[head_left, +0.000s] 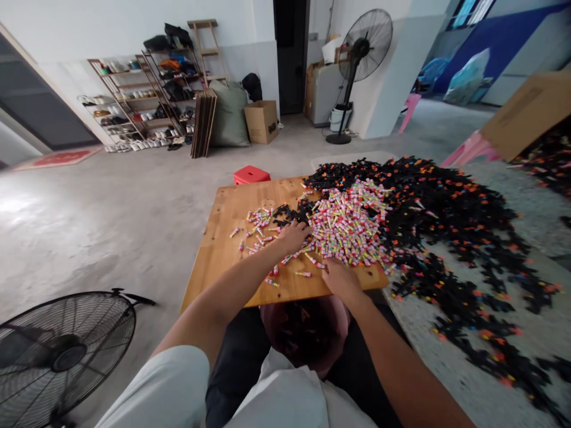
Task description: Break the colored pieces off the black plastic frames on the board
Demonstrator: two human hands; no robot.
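My left hand is stretched over the wooden board, fingers reaching to the edge of a small cluster of black plastic pieces. Its fingertips are partly hidden among the pieces. Close to the board's front right, my right hand has its fingers curled at the red end of a small tube with a colourful label. A heap of similar pink, white and yellow tubes lies just beyond both hands. More tubes are scattered left of my left hand.
Beneath the board's front edge, a pink bucket with dark contents stands between my legs. Black pieces with orange tips cover the right table. A red stool stands behind the board; a black fan is at lower left.
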